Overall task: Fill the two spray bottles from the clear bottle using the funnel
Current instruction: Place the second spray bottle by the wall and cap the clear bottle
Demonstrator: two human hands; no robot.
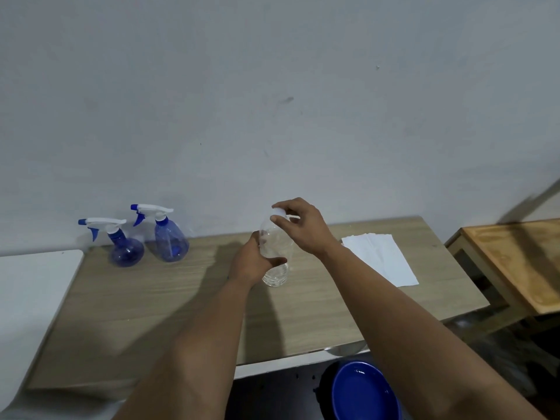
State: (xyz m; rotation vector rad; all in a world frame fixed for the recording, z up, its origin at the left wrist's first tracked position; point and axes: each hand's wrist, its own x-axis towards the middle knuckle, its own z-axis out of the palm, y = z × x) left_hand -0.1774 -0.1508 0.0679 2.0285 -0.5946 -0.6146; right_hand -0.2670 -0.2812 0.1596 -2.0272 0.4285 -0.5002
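Clear bottle: I see the clear bottle (276, 253) standing upright near the middle of the wooden surface (151, 313), its base on the wood and its white cap (279, 211) at the top.
Left hand: my left hand (253, 262) is wrapped around the bottle's lower body, thumb across the front, fingers curled behind it.
Right hand: my right hand (298, 225) sits over the bottle's top, thumb and fingertips pinching the white cap; the other fingers are spread loosely.
Spray bottles: two blue spray bottles with white trigger heads stand at the far left of the surface, close to the wall (272, 86). The round spray bottle (124, 247) is the nearer and further left; the taller spray bottle (169, 239) is just beside it on its right. Both are well apart from the hands, and both have their heads on.
Funnel: I cannot make one out from this view.
Paper: a white paper sheet (385, 259) lies flat on the right side of the surface, near my right forearm.
Other: a blue basin (363, 392) sits below the surface's near edge; a second wooden table (521, 262) stands to the right.
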